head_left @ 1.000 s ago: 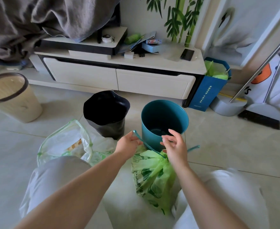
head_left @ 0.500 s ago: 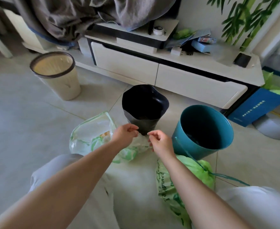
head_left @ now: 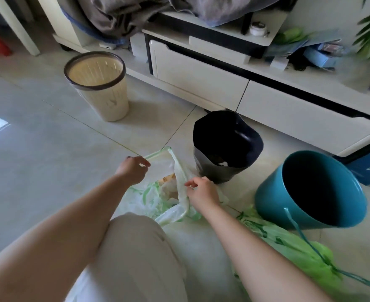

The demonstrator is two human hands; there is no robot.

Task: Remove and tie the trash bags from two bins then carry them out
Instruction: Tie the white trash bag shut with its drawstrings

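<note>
Low on the tiles, just past the bent knee, lies slumped with mouth upward: pale see-through bag. Pinches its green-edged rim at two spots, left hand at the far left corner, right hand on the right side; hands apart, stretching the film taut. Looks meant to find the drawstring and gather the mouth for knotting. At near right, cinched and laid aside: green bag, trailing a teal cord, just beside the teal bin. Crowding the right hand from the far side: black bin, near enough to hamper a pull rightward. Well apart at far left, beige bin. Beyond, white cabinet.
</note>
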